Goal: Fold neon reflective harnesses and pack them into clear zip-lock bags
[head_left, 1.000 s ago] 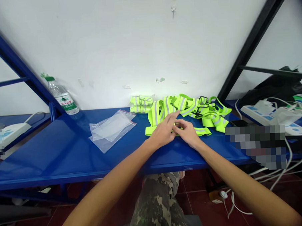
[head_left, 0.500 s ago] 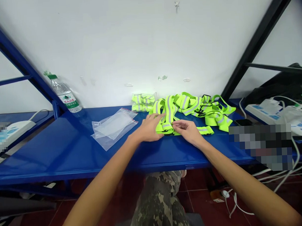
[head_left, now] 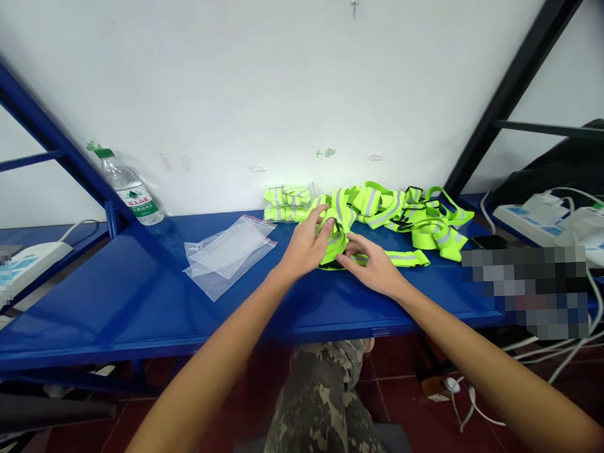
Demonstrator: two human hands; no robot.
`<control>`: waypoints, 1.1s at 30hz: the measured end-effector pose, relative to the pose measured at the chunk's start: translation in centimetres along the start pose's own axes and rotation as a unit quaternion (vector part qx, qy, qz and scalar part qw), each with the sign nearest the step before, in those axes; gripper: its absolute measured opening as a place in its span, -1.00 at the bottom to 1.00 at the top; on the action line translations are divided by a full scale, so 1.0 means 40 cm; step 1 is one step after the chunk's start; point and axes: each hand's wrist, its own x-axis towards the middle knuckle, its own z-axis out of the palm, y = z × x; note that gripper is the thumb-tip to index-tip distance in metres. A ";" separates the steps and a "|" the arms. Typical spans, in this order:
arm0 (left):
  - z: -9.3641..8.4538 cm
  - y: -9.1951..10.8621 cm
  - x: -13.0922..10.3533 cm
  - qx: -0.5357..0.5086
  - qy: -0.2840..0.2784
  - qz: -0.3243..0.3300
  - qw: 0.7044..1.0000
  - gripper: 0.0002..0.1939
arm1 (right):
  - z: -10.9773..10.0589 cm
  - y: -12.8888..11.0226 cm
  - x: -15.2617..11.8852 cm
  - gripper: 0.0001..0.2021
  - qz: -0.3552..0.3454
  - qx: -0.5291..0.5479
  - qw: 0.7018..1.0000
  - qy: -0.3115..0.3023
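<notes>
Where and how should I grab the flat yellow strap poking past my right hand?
Probably pinch the flat strap by its right tip, coming from the near side: that end lies exposed, while your right hand hides the part further left and piled straps sit behind.

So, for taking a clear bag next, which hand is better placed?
Probably the left hand: the clear bags lie on its side, nearer to it. The right hand is farther away. Both hands touch the yellow-green strap.
</notes>
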 end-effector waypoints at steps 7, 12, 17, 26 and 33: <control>0.069 0.007 -0.015 0.141 -0.096 0.052 0.984 -0.40 | -0.028 0.020 0.008 -0.79 0.071 0.198 0.977 -0.024; 0.062 0.004 -0.039 0.288 -0.175 0.081 0.938 -0.35 | -0.027 0.006 0.015 -0.62 0.144 0.177 0.971 0.077; 0.058 -0.001 -0.042 0.308 -0.201 0.080 0.927 -0.35 | -0.022 0.004 0.011 -0.50 0.110 0.036 0.992 0.049; 0.005 -0.069 -0.077 0.260 -0.171 0.100 0.945 -0.32 | -0.027 0.034 0.013 -0.63 0.089 -0.016 0.996 0.015; -0.028 -0.085 -0.099 0.261 -0.192 0.121 0.938 -0.44 | -0.013 0.031 0.014 -0.70 0.026 -0.148 0.989 0.000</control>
